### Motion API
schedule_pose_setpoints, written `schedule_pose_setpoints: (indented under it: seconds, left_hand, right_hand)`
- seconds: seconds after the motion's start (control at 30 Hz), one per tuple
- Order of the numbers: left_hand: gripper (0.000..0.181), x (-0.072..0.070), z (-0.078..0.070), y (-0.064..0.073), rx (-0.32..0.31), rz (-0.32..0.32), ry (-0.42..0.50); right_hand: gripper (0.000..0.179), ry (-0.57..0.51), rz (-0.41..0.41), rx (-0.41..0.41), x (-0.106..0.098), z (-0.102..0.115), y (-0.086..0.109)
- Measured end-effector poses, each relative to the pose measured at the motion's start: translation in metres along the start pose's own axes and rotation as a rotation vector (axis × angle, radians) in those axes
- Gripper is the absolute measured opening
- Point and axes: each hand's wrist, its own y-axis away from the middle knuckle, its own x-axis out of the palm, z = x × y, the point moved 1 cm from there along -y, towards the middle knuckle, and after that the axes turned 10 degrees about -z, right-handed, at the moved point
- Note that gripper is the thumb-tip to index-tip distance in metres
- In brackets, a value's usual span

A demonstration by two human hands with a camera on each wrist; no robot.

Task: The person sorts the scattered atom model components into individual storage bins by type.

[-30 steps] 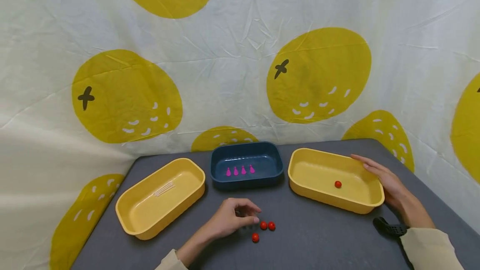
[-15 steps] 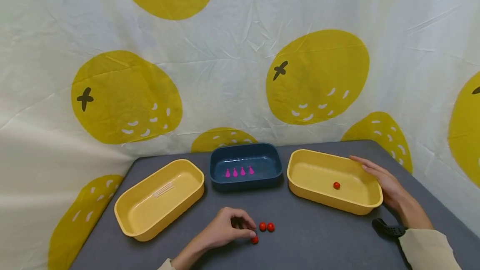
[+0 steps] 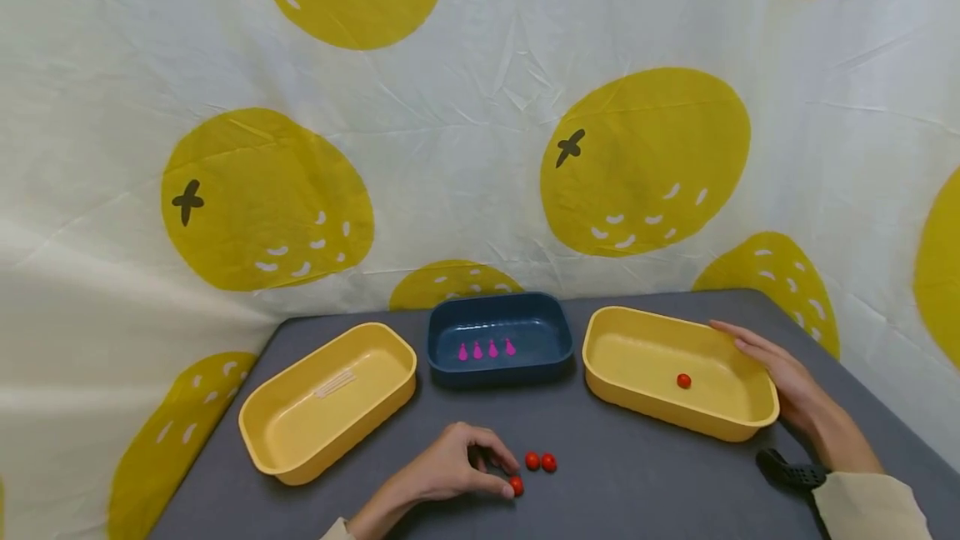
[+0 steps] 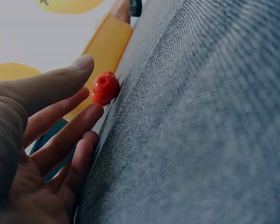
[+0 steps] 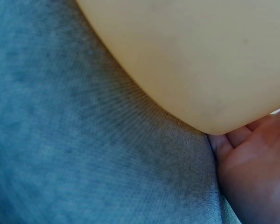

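Note:
My left hand is low over the table, its thumb and fingers spread around the nearest red bead. In the left wrist view, a small hole shows in a red bead just beyond the fingertips, and a gap separates thumb from fingers. Two more red beads, one and another, lie side by side just beyond. My right hand rests with extended fingers along the right end of a yellow bin. One red bead lies inside that bin.
A dark blue bin at the back middle holds several small pink pear-shaped pieces. At left, another yellow bin contains several thin pale sticks. A patterned cloth hangs behind the grey table.
My left hand has come down and toward me, from above the beads to the nearest one. The right hand stays at the yellow bin. The head view has shifted slightly.

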Motion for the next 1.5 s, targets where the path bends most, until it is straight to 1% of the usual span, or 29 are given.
schedule_pose_setpoints:
  seconds: [0.2, 0.4, 0.83, 1.07, 1.2, 1.37, 1.5]
  left_hand:
    - [0.022, 0.0014, 0.0012, 0.0006, 0.027, 0.023, -0.027]
    - [0.022, 0.0015, 0.0014, -0.0012, 0.055, 0.024, -0.056]
    - [0.019, 0.0041, 0.0057, -0.0034, 0.062, 0.018, -0.096]
    - [0.018, 0.0023, 0.0038, -0.002, 0.047, 0.013, -0.079]
    - [0.018, 0.0005, 0.0027, -0.0007, 0.028, 0.014, -0.046]
    - [0.018, -0.0023, 0.0034, -0.0003, -0.026, 0.023, 0.001]
    - [0.017, -0.0032, 0.004, -0.0009, -0.074, 0.013, 0.053]
  right_hand:
    - [0.05, -0.038, 0.03, 0.005, -0.001, -0.0024, 0.001]
    - [0.049, -0.028, 0.019, -0.007, -0.0018, -0.0013, 0.0011]
    - [0.049, -0.04, 0.037, -0.014, -0.0007, 0.0017, -0.0009]
    - [0.049, -0.038, 0.04, -0.009, -0.0009, 0.0019, -0.001]
    - [0.049, -0.033, 0.032, -0.011, -0.0009, 0.002, -0.001]
    - [0.049, -0.021, 0.02, -0.004, -0.0009, 0.0018, -0.0008]
    - [0.048, -0.016, 0.014, 0.001, -0.0015, 0.0012, -0.0002]
